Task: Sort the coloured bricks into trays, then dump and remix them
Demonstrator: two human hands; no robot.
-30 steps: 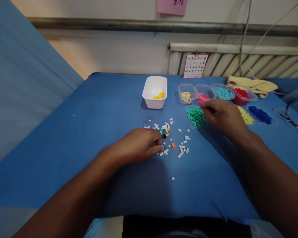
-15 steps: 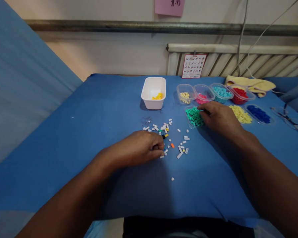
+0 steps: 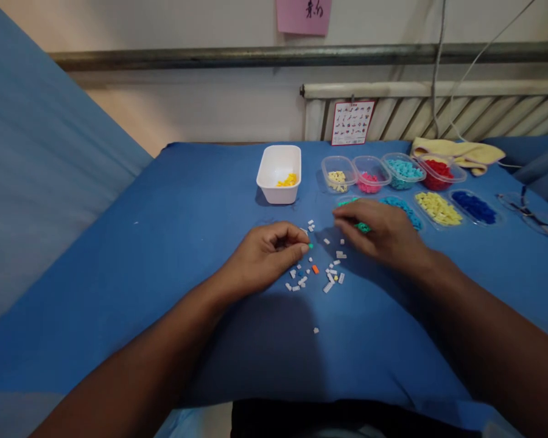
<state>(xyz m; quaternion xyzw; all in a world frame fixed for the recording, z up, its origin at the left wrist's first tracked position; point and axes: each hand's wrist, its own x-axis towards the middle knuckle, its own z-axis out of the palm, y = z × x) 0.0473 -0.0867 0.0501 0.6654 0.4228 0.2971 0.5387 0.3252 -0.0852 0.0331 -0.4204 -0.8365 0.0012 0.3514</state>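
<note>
My left hand [image 3: 271,252] is closed in a pinch, with a small green toy brick [image 3: 310,246] at the tips of its thumb and forefinger. Under and beside it lie loose white bricks [image 3: 302,281], partly covered by the hand. An orange brick [image 3: 315,269] sits just right of them. My right hand [image 3: 381,228] hovers in front of the tub of green bricks [image 3: 363,227] and hides much of it. Its thumb and fingers are slightly apart, and nothing shows between them.
A white bin [image 3: 279,193] with a few yellow bricks stands at the back. Clear tubs hold cream [image 3: 337,180], pink [image 3: 369,182], light blue [image 3: 404,170], red [image 3: 438,171], yellow [image 3: 438,208] and dark blue bricks [image 3: 474,207]. Glasses [image 3: 532,216] and a yellow cloth [image 3: 456,153] lie right.
My left hand has moved up and right, and the green brick is now at its fingertips. My right hand has shifted left and down from the green tub's edge.
</note>
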